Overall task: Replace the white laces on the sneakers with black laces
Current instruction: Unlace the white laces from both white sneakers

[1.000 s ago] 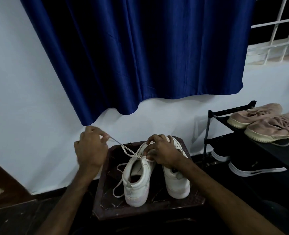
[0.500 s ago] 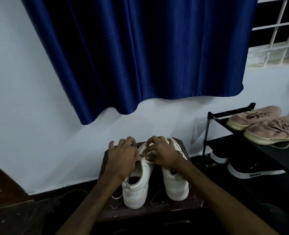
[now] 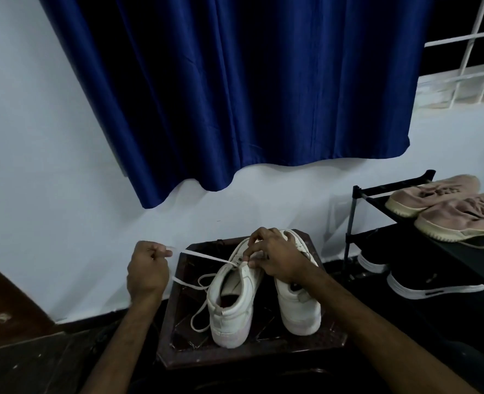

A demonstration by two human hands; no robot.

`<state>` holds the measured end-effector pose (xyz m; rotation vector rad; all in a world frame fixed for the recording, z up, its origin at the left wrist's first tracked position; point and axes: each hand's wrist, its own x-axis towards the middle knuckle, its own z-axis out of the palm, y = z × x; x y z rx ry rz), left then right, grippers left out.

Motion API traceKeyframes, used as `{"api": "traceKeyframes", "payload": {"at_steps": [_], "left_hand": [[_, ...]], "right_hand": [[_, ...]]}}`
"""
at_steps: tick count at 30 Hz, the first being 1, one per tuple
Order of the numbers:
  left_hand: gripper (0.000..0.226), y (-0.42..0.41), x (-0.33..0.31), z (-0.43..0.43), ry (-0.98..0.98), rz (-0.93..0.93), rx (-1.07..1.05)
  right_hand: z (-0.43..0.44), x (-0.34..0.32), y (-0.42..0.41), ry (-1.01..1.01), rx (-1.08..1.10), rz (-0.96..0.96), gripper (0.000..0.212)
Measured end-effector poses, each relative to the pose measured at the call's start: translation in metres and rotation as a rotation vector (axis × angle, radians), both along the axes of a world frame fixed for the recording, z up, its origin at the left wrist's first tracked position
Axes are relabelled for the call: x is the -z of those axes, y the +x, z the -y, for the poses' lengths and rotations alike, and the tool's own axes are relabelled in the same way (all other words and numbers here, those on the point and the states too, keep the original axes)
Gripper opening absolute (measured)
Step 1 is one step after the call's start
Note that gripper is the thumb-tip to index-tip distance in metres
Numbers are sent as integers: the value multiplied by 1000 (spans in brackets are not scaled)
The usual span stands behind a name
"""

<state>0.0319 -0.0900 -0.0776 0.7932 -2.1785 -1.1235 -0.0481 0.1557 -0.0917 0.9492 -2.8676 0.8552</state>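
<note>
- While my left grip (image 3: 147,273) has its fingers curled tight round the white lace (image 3: 203,255), drawn taut to the left of the left sneaker (image 3: 232,302), my right grip (image 3: 277,258) pinches that shoe's eyelet edge to steady it
- Both shoes stand heels toward me on the dark desk (image 3: 178,351), the right sneaker (image 3: 297,305) just beside its mate; a slack loop of lace lies at the near left
- Unlacing looks barely begun, I judge: best to pull the lace out along the eyelet's own line, not upward, so the shoe does not tip
- Firm downward hold from the right grip should stop it sliding
- Black laces are nowhere I can see
</note>
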Motion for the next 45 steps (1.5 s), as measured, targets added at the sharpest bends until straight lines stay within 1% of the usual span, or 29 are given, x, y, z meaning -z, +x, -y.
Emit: {"api": "traceKeyframes", "payload": {"at_steps": [2, 3, 6, 7, 8, 9, 11, 13, 15, 16, 17, 18, 20, 21, 22, 23, 24, 25, 27, 29, 31, 32, 34, 35, 37, 38, 41, 43, 45], "left_hand": [[16, 1, 8, 1, 51, 17, 3], [15, 3, 11, 3, 82, 18, -39], [14, 6, 17, 15, 232, -130, -215], [15, 10, 18, 18, 206, -140, -223], [16, 12, 20, 20, 146, -133, -174], [17, 16, 21, 19, 95, -102, -74], [22, 21, 23, 11, 58, -13, 180], [20, 26, 27, 1, -3, 104, 376], [13, 29, 29, -12, -48, 168, 497], [11, 29, 30, -19, -47, 170, 553], [9, 30, 29, -27, -59, 180, 598], [9, 31, 29, -33, -78, 169, 637], [15, 34, 27, -42, -120, 158, 671], [18, 37, 26, -46, -126, 152, 667], [17, 39, 26, -49, -114, 140, 663], [15, 42, 25, -53, -102, 130, 657], [15, 44, 26, -57, -103, 114, 656], [16, 46, 27, -62, -132, 104, 658], [20, 50, 29, -77, -192, 87, 660], [26, 52, 33, -91, -183, 33, 637], [37, 53, 41, -99, -181, 6, 568], [44, 53, 45, -100, -205, -1, 521], [56, 53, 56, -97, -258, -16, 414], [58, 53, 61, -94, -280, -18, 369], [50, 54, 67, -89, -296, 1, 300], [45, 55, 71, -86, -285, 28, 277], [20, 53, 78, -77, -354, 54, 214], [18, 52, 75, -71, -341, -45, 186], [18, 53, 65, -74, -254, -211, 278]], "right_hand": [[-1, 1, -1, 13, 1, -5, 17], [-1, 1, -1, 22, -2, -8, 17], [-2, 2, -1, 20, -10, -20, 17], [-2, 2, 0, 21, -14, -22, 17], [-1, 2, 0, 21, -18, -24, 17], [-1, 2, 0, 22, -25, -27, 17], [-1, 1, -1, 28, -44, -28, 17], [-2, 0, 0, 42, -69, -14, 16], [-3, 1, -2, 51, -82, -11, 15], [-4, 0, -2, 47, -78, -5, 16], [-4, -3, -1, 43, -65, 20, 23], [-1, -7, 0, 57, -55, 64, 36], [8, -15, 7, 153, -72, 151, 60], [13, -19, 11, 249, -96, 152, 62], [18, -22, 14, 341, -117, 129, 56], [22, -24, 16, 400, -125, 100, 43], [24, -26, 17, 414, -128, 67, 31], [24, -27, 17, 417, -129, 45, 26], [22, -26, 13, 394, -103, 25, 28], [20, -22, 9, 388, -85, -2, 23], [17, -14, 6, 400, -87, -3, 20], [13, -11, 7, 381, -85, 2, 24], [8, -4, 11, 267, -55, -12, 33], [6, -2, 13, 200, -28, -36, 29], [6, -2, 21, 120, 20, -114, 14], [7, 0, 25, 123, 28, -160, 11], [11, 2, 31, 188, 12, -301, 18], [11, 3, 31, 201, -27, -279, 25], [11, 3, 31, 144, -70, -219, 22]]}}
